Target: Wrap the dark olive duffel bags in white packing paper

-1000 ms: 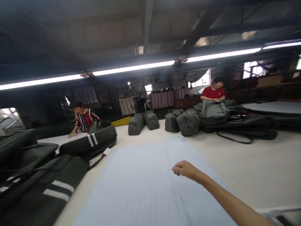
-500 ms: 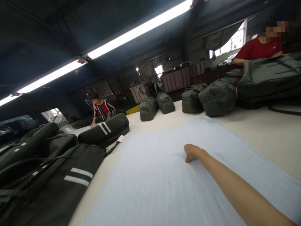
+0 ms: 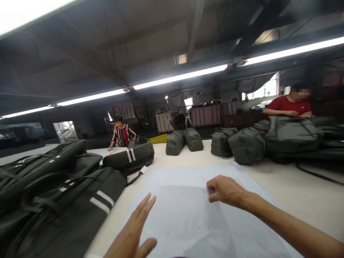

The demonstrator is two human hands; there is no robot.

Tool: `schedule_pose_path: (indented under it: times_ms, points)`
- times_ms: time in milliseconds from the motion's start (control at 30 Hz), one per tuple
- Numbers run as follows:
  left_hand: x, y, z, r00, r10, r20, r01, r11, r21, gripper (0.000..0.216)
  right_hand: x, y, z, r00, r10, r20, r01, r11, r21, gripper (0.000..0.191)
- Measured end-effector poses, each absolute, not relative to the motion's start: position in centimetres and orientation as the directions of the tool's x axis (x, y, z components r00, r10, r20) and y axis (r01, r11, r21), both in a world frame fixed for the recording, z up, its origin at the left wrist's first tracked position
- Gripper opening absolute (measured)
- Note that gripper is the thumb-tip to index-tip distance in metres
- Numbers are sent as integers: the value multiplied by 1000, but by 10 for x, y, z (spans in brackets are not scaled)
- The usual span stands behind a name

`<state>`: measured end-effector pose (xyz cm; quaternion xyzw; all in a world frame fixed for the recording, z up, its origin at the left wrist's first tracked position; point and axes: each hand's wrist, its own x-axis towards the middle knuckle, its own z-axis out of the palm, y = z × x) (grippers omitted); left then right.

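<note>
A large, thin bluish-white sheet (image 3: 177, 215) is spread over the cream tabletop in front of me. My right hand (image 3: 221, 188) is closed in a pinch on the sheet and lifts a part of it, with creases and a shadowed band below the fingers. My left hand (image 3: 137, 229) hovers over the sheet's near left side, fingers stretched out and thumb apart, holding nothing. Beside it on the left lies a dark grey-green duffel bag (image 3: 72, 211) with two white stripes.
More dark bags (image 3: 129, 157) crowd the left side. Several duffel bags (image 3: 247, 145) stand along the far edge and right. A co-worker in red (image 3: 285, 107) handles bags at the right; another in stripes (image 3: 123, 136) is at a far-left table. A strap (image 3: 319, 175) trails at right.
My left hand has come into view at the lower left. The right hand now pinches the sheet and raises part of it. My view has levelled and tipped upward.
</note>
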<state>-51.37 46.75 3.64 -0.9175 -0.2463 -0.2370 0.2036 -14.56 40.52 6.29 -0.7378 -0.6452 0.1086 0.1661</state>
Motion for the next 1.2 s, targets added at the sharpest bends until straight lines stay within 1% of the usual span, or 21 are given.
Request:
schedule_pose_path:
  times_ms: [67, 167, 200, 233, 333, 367, 400, 500, 567, 667, 800, 867, 933, 1000, 1100, 1200]
  points:
    - [-485, 483, 57, 796, 399, 455, 521, -834, -180, 91, -175, 372, 92, 77, 992, 98, 950, -43, -311, 9]
    - [-443, 511, 69, 853, 404, 330, 469, -871, -145, 96, -216, 324, 125, -28, 986, 164, 981, 58, -186, 11]
    - [-433, 519, 69, 856, 407, 318, 464, -877, -128, 90, -229, 309, 132, -58, 981, 186, 985, 86, -151, 11]
    - [-427, 525, 68, 855, 410, 318, 462, -880, -107, 78, -241, 294, 138, -84, 975, 203, 987, 109, -116, 11]
    - [-430, 534, 66, 852, 393, 347, 435, -899, -50, 25, -272, 260, 145, -127, 970, 209, 991, 135, -24, 11]
    - [-439, 534, 67, 854, 378, 358, 419, -907, -41, 16, -280, 251, 144, -124, 970, 208, 992, 128, -6, 12]
    - [-450, 533, 69, 855, 362, 371, 404, -914, -39, 14, -287, 244, 141, -113, 971, 211, 993, 114, 5, 12]
    - [-493, 525, 79, 857, 303, 416, 363, -929, -73, 20, -300, 229, 128, -61, 965, 257, 998, 59, 12, 8]
    - [-526, 513, 86, 862, 246, 442, 332, -934, -128, 21, -305, 220, 121, -36, 949, 314, 999, 33, 14, 7]
    - [-576, 483, 92, 875, 146, 462, 270, -939, -214, 24, -312, 200, 113, -32, 913, 406, 999, 26, 21, 10]
    - [-628, 434, 80, 852, -97, 514, 121, -919, -375, 23, -324, 162, 95, -83, 872, 482, 996, 81, 24, 21]
    - [-645, 417, 67, 820, -178, 544, 70, -913, -403, 24, -330, 145, 79, -138, 838, 528, 990, 134, 46, 25]
    - [-657, 410, 52, 803, -155, 575, 88, -924, -371, 31, -334, 133, 61, -170, 807, 565, 985, 155, 74, 25]
    - [-664, 412, 39, 786, -87, 612, 156, -930, -332, 38, -337, 127, 44, -141, 790, 596, 990, 119, 77, 26]
    - [-671, 418, 30, 741, -13, 671, 232, -933, -275, 34, -340, 125, 31, -57, 778, 625, 998, 34, 49, 29]
    - [-675, 414, 35, 725, 0, 689, 235, -940, -248, 28, -340, 125, 30, 39, 822, 569, 999, -39, -12, 32]
